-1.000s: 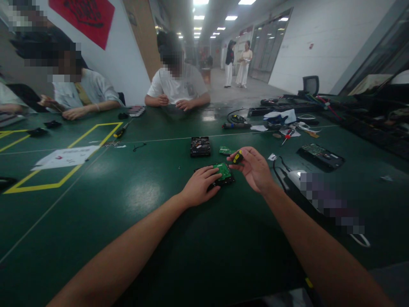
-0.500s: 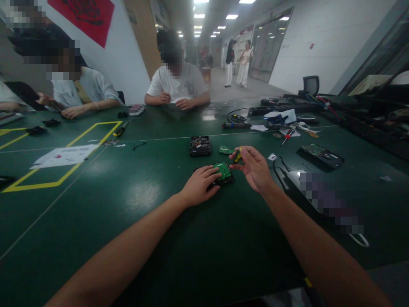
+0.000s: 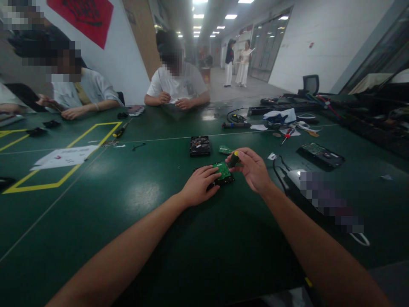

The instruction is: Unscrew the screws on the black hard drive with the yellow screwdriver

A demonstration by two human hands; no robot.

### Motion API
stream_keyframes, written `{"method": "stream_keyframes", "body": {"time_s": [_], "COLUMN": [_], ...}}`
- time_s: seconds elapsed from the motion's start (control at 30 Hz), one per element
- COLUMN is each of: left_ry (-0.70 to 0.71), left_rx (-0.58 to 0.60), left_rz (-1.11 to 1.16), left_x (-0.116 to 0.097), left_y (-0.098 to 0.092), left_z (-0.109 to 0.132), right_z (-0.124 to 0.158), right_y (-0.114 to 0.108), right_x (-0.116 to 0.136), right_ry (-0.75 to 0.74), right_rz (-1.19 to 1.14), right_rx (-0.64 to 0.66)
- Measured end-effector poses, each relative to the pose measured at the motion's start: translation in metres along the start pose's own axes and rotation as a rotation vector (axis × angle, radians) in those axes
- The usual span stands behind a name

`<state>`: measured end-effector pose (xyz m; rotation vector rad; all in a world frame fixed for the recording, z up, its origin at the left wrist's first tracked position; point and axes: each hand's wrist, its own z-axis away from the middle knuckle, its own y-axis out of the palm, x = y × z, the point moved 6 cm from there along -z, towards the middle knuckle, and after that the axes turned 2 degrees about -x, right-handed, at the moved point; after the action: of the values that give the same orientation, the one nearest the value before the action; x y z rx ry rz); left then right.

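A black hard drive [image 3: 226, 179] with a green circuit board [image 3: 223, 169] on top lies on the green table in front of me. My left hand [image 3: 200, 185] lies flat on the drive's left side, fingers stretched over it. My right hand [image 3: 253, 169] is closed around a small screwdriver [image 3: 234, 158] with a black and yellow handle. The screwdriver stands nearly upright at the board's right edge; its tip is hidden.
A second hard drive [image 3: 200, 146] and a loose green board [image 3: 225, 150] lie just beyond. Tools, cables and papers [image 3: 281, 120] clutter the back right, with another drive [image 3: 320, 154] at right. Two people sit across the table [image 3: 96, 238]. A yellow-taped rectangle [image 3: 68, 153] marks the left.
My right hand has turned the screwdriver more upright and brought it down closer to the green board. My left hand has stayed on the drive.
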<state>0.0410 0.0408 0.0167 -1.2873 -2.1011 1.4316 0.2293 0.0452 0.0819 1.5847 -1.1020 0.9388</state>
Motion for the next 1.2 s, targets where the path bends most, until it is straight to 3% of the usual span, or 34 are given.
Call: {"method": "stream_keyframes", "body": {"time_s": [0.37,0.97,1.2], "left_ry": [0.010,0.008,0.010], "left_rx": [0.003,-0.003,0.000], "left_rz": [0.008,0.005,0.014], "left_x": [-0.001,-0.001,-0.002], "left_y": [-0.001,-0.001,-0.002], "left_z": [-0.001,0.000,-0.001], "right_z": [-0.005,-0.006,-0.005], "right_y": [-0.013,-0.012,-0.010], "right_x": [-0.005,0.000,-0.002], "right_ry": [-0.053,-0.073,-0.070], "right_rz": [0.015,0.024,0.022], "right_rx": [-0.111,-0.028,-0.065]}}
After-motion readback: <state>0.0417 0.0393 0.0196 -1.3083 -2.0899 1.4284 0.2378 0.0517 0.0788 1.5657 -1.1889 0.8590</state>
